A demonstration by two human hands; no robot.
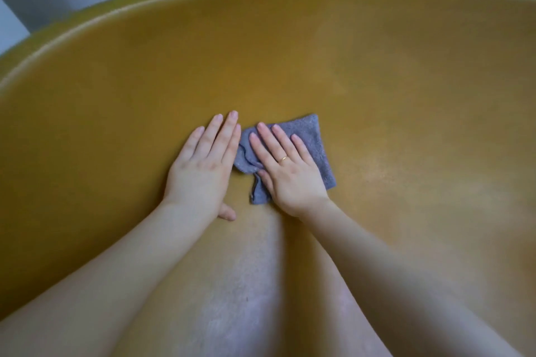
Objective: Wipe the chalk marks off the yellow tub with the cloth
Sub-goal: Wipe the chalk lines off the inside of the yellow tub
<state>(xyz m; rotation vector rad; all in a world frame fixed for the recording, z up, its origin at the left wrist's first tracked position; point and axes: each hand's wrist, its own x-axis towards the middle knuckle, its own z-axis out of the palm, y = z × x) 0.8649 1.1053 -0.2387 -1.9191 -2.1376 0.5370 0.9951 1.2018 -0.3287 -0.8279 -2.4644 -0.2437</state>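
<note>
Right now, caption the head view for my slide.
Right hand presses grey cloth flat inside yellow tub; left hand braces beside it.

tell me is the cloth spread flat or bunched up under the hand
Partly bunched. The cloth lies mostly flat under the right hand, but its left edge is wrinkled and folded, with a flap trailing below near the thumb.

cloth (307, 142) lay inside the tub (377, 72), about mid-floor | right hand (285, 171) flat on it | left hand (203, 165) just left, on the tub floor | chalk marks (237, 298) nearer, between the forearms
</note>
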